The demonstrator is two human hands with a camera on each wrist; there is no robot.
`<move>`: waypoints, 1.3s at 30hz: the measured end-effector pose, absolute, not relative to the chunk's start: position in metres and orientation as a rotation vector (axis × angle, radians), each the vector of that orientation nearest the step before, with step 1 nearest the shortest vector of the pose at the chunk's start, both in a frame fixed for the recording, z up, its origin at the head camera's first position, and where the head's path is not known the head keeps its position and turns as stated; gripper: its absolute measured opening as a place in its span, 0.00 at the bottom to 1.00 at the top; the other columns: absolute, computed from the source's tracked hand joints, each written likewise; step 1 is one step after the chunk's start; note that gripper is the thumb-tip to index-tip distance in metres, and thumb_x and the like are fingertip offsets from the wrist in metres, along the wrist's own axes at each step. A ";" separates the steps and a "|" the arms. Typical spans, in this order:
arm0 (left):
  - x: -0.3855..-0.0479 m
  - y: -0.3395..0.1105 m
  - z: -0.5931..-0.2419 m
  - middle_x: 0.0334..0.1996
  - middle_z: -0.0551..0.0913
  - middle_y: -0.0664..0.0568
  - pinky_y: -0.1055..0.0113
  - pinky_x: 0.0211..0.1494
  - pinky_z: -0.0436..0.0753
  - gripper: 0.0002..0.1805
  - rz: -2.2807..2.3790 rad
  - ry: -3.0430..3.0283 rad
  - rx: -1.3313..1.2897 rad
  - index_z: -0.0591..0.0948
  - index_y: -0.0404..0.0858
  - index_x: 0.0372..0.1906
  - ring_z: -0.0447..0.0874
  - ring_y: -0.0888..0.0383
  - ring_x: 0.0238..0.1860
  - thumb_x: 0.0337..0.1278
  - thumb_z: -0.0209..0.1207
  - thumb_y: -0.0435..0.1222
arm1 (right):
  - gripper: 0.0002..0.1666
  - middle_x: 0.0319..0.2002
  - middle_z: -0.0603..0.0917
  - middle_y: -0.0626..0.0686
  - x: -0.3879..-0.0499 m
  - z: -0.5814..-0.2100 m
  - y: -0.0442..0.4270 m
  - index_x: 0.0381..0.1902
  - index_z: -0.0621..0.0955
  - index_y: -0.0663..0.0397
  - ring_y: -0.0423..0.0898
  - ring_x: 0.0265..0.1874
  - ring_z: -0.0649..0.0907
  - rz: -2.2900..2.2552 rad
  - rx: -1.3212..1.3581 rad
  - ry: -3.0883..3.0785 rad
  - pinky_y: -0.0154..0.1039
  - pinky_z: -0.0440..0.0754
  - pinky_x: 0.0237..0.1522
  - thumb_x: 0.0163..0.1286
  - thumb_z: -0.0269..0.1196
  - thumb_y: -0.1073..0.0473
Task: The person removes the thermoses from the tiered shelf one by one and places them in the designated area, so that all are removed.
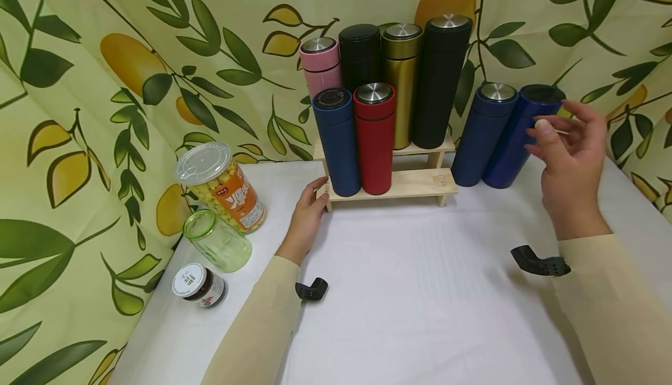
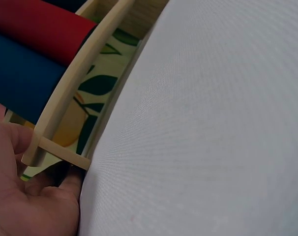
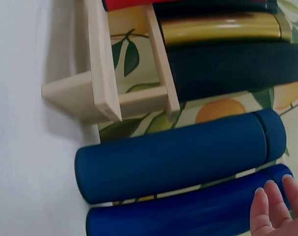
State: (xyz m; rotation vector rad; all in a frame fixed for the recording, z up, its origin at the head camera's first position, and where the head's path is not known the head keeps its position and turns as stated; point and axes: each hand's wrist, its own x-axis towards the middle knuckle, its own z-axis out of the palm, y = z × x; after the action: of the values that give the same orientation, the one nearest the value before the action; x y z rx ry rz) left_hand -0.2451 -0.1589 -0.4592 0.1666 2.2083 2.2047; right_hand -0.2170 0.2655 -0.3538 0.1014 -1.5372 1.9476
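My left hand (image 1: 307,216) holds the left end of a two-step wooden rack (image 1: 415,184), fingers around its corner in the left wrist view. On the lower step stand a matte blue thermos bottle (image 1: 338,146) and a red one (image 1: 374,146). Behind them, the upper step bears pink (image 1: 321,67), short black (image 1: 359,52), gold (image 1: 401,87) and tall black (image 1: 441,87) bottles. My right hand (image 1: 574,163) has its fingers loosely bent beside a glossy blue bottle (image 3: 173,216); whether they touch it I cannot tell. Another matte blue bottle (image 3: 183,152) stands between that one and the rack.
Left on the white cloth (image 1: 399,303) are a snack tub with a clear lid (image 1: 223,189), a green glass (image 1: 223,245) and a small white-lidded jar (image 1: 202,286). A leaf-patterned curtain (image 1: 157,52) hangs close behind the rack and along the left side.
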 end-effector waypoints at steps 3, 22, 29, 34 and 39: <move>-0.245 -0.159 -0.459 0.84 0.60 0.50 0.53 0.76 0.68 0.26 2.211 2.202 0.159 0.70 0.40 0.81 0.60 0.53 0.80 0.86 0.51 0.34 | 0.27 0.60 0.79 0.62 -0.216 -0.355 0.258 0.73 0.74 0.51 0.53 0.57 0.84 1.942 0.167 -1.556 0.36 0.83 0.56 0.81 0.66 0.62; -0.245 -0.158 -0.459 0.84 0.59 0.49 0.53 0.78 0.67 0.26 2.226 2.191 0.171 0.69 0.39 0.82 0.60 0.53 0.80 0.86 0.50 0.33 | 0.29 0.64 0.78 0.57 -0.217 -0.368 0.212 0.80 0.68 0.47 0.53 0.64 0.80 1.828 0.375 -1.979 0.37 0.80 0.61 0.86 0.55 0.57; -0.245 -0.157 -0.459 0.85 0.58 0.48 0.53 0.80 0.65 0.26 2.209 2.219 0.163 0.70 0.39 0.81 0.53 0.53 0.84 0.86 0.50 0.33 | 0.30 0.65 0.76 0.58 -0.221 -0.379 0.190 0.81 0.65 0.54 0.51 0.63 0.78 1.836 0.474 -2.044 0.34 0.76 0.60 0.86 0.56 0.62; -0.245 -0.158 -0.459 0.86 0.56 0.46 0.52 0.81 0.63 0.26 2.208 2.216 0.172 0.70 0.39 0.82 0.47 0.51 0.85 0.86 0.50 0.33 | 0.34 0.67 0.76 0.60 -0.226 -0.386 0.175 0.82 0.63 0.57 0.48 0.62 0.76 1.765 0.513 -2.128 0.35 0.73 0.60 0.84 0.60 0.62; -0.246 -0.158 -0.460 0.86 0.56 0.46 0.52 0.81 0.63 0.26 2.209 2.214 0.170 0.70 0.40 0.82 0.46 0.51 0.86 0.86 0.50 0.33 | 0.40 0.68 0.76 0.59 -0.231 -0.388 0.157 0.83 0.63 0.54 0.54 0.63 0.78 1.772 0.492 -2.211 0.37 0.78 0.59 0.81 0.66 0.60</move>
State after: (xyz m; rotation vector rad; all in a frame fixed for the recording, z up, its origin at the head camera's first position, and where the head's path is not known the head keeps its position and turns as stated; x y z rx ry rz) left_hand -0.2456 -0.1579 -0.4597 0.1702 2.2137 2.2094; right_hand -0.2309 0.1574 -0.3880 0.4918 -2.2113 1.7718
